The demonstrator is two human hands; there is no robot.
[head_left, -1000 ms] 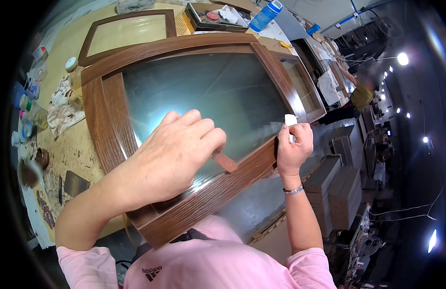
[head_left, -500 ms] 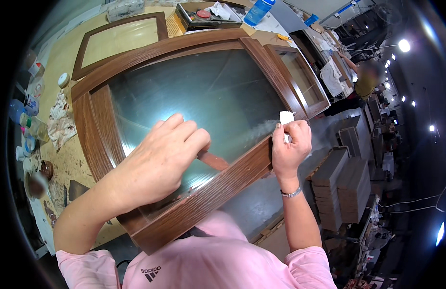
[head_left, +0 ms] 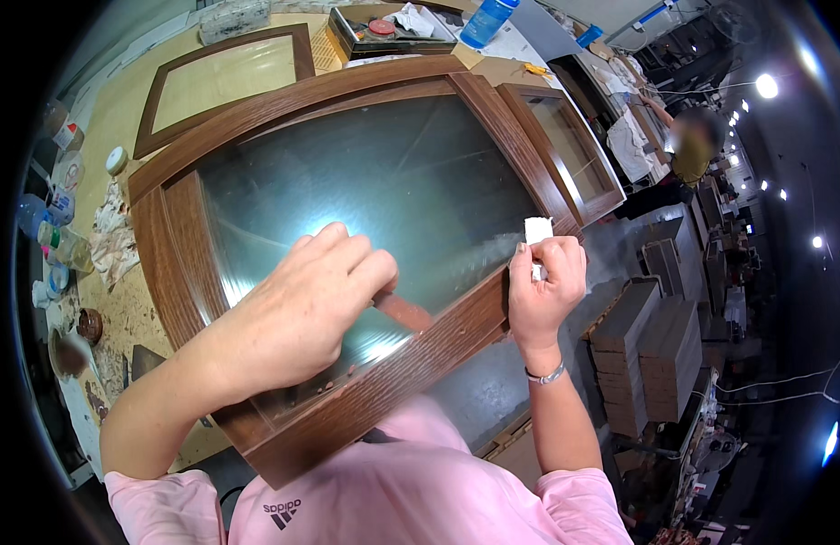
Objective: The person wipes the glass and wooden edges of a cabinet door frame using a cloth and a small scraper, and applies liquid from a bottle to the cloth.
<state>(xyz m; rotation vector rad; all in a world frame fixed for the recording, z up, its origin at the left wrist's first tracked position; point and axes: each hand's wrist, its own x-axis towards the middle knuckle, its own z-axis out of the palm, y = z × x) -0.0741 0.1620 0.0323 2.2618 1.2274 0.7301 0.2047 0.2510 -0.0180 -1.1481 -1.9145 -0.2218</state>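
Note:
A brown wood-grain framed glass panel [head_left: 347, 204] lies tilted in front of me, its near corner close to my pink shirt. Above the glass, my left hand [head_left: 316, 291] is closed around a flat reddish-brown strip [head_left: 403, 313]. The strip's far end meets the inner edge of the near frame rail [head_left: 393, 386], and small brown crumbs lie along that edge to its left. My right hand [head_left: 547, 282] rests at the right end of the same rail, fingers pinched on a folded white cloth or paper [head_left: 538, 231]. What the left fingertips do is hidden.
Two smaller framed panels lie beyond, one at far left [head_left: 222, 86] and one at right [head_left: 565, 150]. Bottles [head_left: 66, 245] and a stained rag [head_left: 114, 232] line the table's left. A dark tray [head_left: 393, 32] and a blue bottle [head_left: 489, 23] stand behind. Stacked boards [head_left: 642, 345] stand right.
Very little differs. The panel and both hands sit slightly lower in view, and the strip's tip stays against the near rail.

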